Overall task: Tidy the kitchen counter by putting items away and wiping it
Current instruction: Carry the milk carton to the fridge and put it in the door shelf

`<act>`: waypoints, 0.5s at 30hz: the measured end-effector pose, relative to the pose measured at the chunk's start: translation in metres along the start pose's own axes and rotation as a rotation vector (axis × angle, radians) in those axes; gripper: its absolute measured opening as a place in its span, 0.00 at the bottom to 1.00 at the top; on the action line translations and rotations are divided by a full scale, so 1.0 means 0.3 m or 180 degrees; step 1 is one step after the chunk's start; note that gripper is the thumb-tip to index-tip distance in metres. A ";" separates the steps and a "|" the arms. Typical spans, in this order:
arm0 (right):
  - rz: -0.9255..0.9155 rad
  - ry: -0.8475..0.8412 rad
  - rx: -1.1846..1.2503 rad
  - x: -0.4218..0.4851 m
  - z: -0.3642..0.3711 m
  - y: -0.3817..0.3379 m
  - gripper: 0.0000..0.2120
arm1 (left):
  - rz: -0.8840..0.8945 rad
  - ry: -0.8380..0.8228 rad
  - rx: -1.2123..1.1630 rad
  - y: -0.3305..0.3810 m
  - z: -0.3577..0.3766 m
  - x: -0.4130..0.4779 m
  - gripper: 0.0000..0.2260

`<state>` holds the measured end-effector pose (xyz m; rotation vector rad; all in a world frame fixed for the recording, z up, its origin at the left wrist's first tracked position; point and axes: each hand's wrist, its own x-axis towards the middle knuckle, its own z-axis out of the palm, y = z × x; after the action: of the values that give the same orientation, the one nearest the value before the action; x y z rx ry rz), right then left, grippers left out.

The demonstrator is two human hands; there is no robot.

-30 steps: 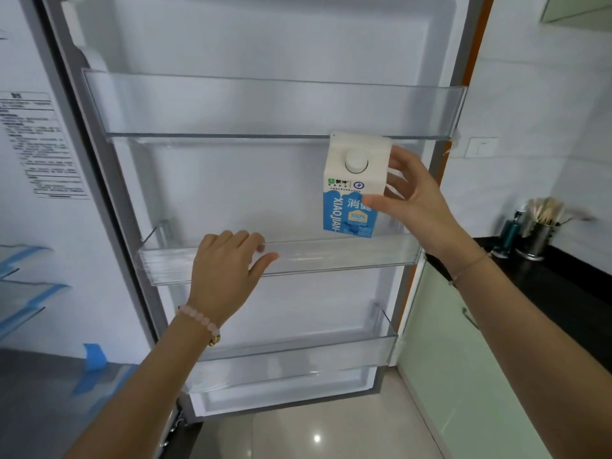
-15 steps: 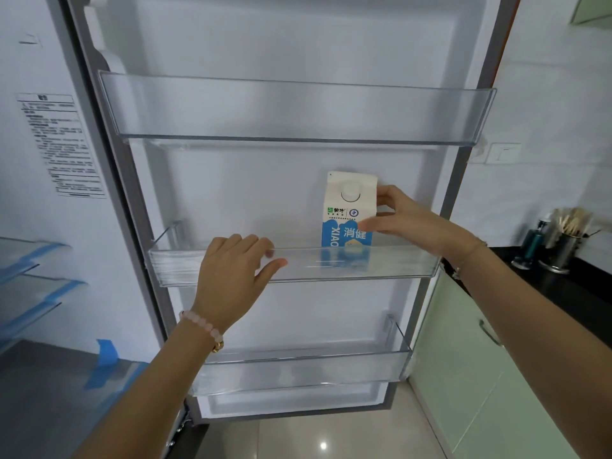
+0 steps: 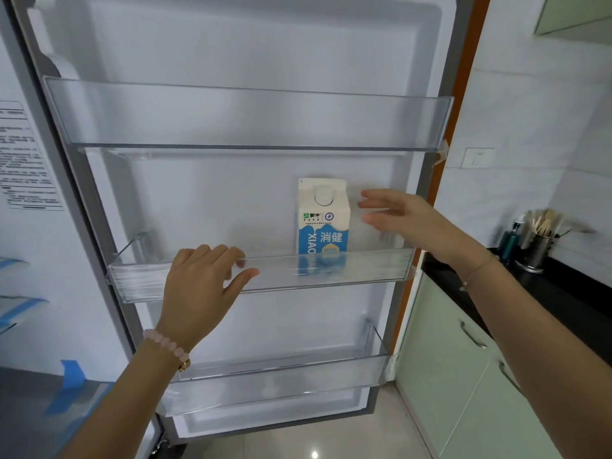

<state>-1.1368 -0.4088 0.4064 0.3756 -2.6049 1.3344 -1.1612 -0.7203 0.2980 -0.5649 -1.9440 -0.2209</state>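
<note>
A white and blue milk carton (image 3: 323, 217) stands upright in the middle clear shelf (image 3: 374, 266) of the open fridge door (image 3: 231, 200), toward its right end. My right hand (image 3: 400, 220) hovers just right of the carton, fingers spread and slightly blurred, holding nothing. My left hand (image 3: 202, 286) rests with fingers apart on the front wall of the same shelf, further left, and wears a pink bead bracelet.
The door's upper shelf (image 3: 251, 120) and lower shelf (image 3: 281, 376) hold nothing. To the right, a black counter (image 3: 576, 293) sits over pale green cabinets (image 3: 463, 376), with a metal utensil holder (image 3: 539, 243) and a dark bottle (image 3: 510, 240). The fridge interior lies at the left.
My right hand lowered the carton into the middle door shelf, then let go and drew back to the right. My left hand stayed on the shelf front.
</note>
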 end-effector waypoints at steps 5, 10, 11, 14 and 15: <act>-0.0225 0.1483 0.1009 -0.079 -0.121 0.089 0.07 | -0.0025 -0.0077 0.0027 -0.005 -0.010 -0.006 0.36; 0.0266 0.1472 0.1217 -0.058 -0.151 0.216 0.23 | -0.0015 -0.0119 -0.0006 0.002 -0.031 -0.006 0.37; 0.0342 0.1269 0.1313 -0.051 -0.138 0.229 0.30 | 0.0000 -0.0145 -0.0017 0.002 -0.036 -0.007 0.37; 0.0513 0.0838 0.1805 -0.032 -0.103 0.232 0.37 | -0.0020 -0.0253 -0.0056 -0.008 -0.054 -0.013 0.36; 0.0574 0.0826 0.1953 -0.026 -0.101 0.229 0.41 | -0.0033 -0.0290 -0.0048 -0.011 -0.062 -0.015 0.36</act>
<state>-1.1488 -0.3445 0.3689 0.0375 -2.0142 2.0776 -1.1462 -0.7321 0.3024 -0.5837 -2.0352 -0.2200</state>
